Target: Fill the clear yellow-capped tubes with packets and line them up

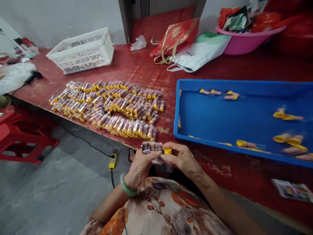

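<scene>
My left hand (142,164) is closed on a small stack of printed cards or labels (153,147), with the thumb across the front. Close beside it, my right hand (182,158) pinches a clear tube with a yellow cap (168,151); the cap points up and the clear body hangs below the fingers. What is inside this tube is hard to make out. Both hands are above the table's front edge, near my lap. Past them lie rows of capped tubes (117,104) with yellow ends and printed wraps, several layers deep.
A blue tray (210,120) on the right holds several loose yellow-capped tubes (244,143). Behind stand a white basket (80,52), bags (198,52) and a pink basin (241,42). Printed sheets (292,190) lie front right. Red stools (22,133) and a yellow power strip (112,162) are left.
</scene>
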Action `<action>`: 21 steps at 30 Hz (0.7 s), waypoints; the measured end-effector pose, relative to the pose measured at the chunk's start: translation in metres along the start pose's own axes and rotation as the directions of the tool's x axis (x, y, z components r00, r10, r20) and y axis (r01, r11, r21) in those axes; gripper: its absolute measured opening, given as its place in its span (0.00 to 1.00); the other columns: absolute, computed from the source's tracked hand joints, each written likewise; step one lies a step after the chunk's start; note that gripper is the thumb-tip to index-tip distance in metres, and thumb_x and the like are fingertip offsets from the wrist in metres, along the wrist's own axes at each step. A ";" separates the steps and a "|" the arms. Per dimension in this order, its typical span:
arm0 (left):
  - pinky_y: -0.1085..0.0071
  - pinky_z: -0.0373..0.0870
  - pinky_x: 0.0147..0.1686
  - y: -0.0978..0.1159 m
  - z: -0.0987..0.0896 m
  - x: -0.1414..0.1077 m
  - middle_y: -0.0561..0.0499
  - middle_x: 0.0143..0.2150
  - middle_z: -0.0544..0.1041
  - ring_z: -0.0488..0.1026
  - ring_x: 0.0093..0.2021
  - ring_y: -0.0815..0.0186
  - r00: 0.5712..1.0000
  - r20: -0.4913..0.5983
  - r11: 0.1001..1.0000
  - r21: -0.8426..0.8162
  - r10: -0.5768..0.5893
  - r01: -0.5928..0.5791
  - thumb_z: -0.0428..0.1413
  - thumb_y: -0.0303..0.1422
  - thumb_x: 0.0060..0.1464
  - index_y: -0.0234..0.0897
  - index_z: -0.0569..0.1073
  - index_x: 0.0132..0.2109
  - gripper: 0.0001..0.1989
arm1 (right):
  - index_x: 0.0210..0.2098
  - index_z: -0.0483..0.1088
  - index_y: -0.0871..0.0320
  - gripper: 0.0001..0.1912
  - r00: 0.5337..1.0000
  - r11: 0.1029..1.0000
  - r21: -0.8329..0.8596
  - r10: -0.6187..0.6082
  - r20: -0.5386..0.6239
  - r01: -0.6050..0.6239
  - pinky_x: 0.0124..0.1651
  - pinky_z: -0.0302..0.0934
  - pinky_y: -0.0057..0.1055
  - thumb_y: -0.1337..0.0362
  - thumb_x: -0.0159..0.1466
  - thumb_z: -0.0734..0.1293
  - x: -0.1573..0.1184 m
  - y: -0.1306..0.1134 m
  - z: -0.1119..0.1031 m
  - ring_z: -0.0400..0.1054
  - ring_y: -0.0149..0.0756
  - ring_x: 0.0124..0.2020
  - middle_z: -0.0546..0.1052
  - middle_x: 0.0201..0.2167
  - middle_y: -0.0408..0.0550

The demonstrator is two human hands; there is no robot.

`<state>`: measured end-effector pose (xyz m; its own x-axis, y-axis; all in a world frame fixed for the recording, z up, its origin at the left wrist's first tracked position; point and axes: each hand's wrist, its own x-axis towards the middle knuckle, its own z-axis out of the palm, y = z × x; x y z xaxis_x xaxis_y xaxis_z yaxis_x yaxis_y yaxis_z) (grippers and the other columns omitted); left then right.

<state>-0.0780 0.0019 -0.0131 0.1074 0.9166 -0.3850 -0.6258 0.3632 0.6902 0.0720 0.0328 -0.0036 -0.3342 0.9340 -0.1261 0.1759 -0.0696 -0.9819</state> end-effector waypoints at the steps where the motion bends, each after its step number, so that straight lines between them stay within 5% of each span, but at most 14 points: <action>1: 0.73 0.73 0.29 0.001 -0.001 -0.001 0.48 0.30 0.79 0.75 0.27 0.67 1.000 0.001 1.000 0.005 -0.019 0.019 0.71 0.33 0.37 0.29 0.78 0.37 0.18 | 0.30 0.73 0.58 0.11 1.000 1.000 0.009 -0.002 0.008 0.002 0.27 0.57 0.26 0.58 0.51 0.70 0.002 -0.001 0.001 0.61 0.30 0.23 0.71 0.23 0.41; 7: 0.69 0.76 0.32 0.001 -0.005 -0.001 0.48 0.31 0.80 0.76 0.28 0.65 0.997 -0.079 0.999 -0.043 -0.009 0.005 0.72 0.31 0.33 0.29 0.78 0.36 0.19 | 0.29 0.72 0.58 0.12 0.998 0.999 0.000 0.047 0.032 -0.047 0.27 0.55 0.26 0.57 0.51 0.71 0.006 -0.001 -0.002 0.60 0.29 0.23 0.69 0.21 0.40; 11: 0.70 0.75 0.32 -0.001 -0.007 -0.003 0.47 0.31 0.80 0.76 0.28 0.65 0.988 -0.153 0.999 -0.028 0.031 -0.036 0.73 0.30 0.29 0.28 0.78 0.35 0.22 | 0.37 0.74 0.57 0.14 0.999 0.997 0.073 0.032 0.003 -0.032 0.29 0.57 0.26 0.55 0.55 0.71 -0.001 0.004 -0.016 0.63 0.30 0.27 0.72 0.29 0.42; 16: 0.68 0.75 0.42 -0.004 -0.007 -0.006 0.44 0.37 0.81 0.77 0.35 0.63 0.997 -0.063 0.997 -0.050 0.049 -0.053 0.72 0.28 0.34 0.28 0.79 0.39 0.21 | 0.44 0.71 0.56 0.17 1.000 0.974 0.225 -0.022 -0.011 0.024 0.27 0.60 0.27 0.54 0.58 0.70 -0.015 0.006 -0.032 0.64 0.30 0.27 0.72 0.34 0.46; 21: 0.69 0.76 0.33 -0.004 -0.004 -0.006 0.46 0.36 0.81 0.77 0.31 0.64 0.995 -0.099 1.000 -0.019 0.010 -0.012 0.71 0.30 0.36 0.30 0.79 0.39 0.20 | 0.42 0.69 0.55 0.15 1.000 0.963 0.270 -0.027 0.009 0.023 0.30 0.64 0.28 0.56 0.59 0.70 -0.031 0.008 -0.032 0.67 0.31 0.27 0.72 0.31 0.43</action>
<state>-0.0789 -0.0056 -0.0164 0.0239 0.8990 -0.4373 -0.6420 0.3491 0.6826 0.1130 0.0146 -0.0029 -0.3467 0.9325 -0.1009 -0.0888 -0.1397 -0.9862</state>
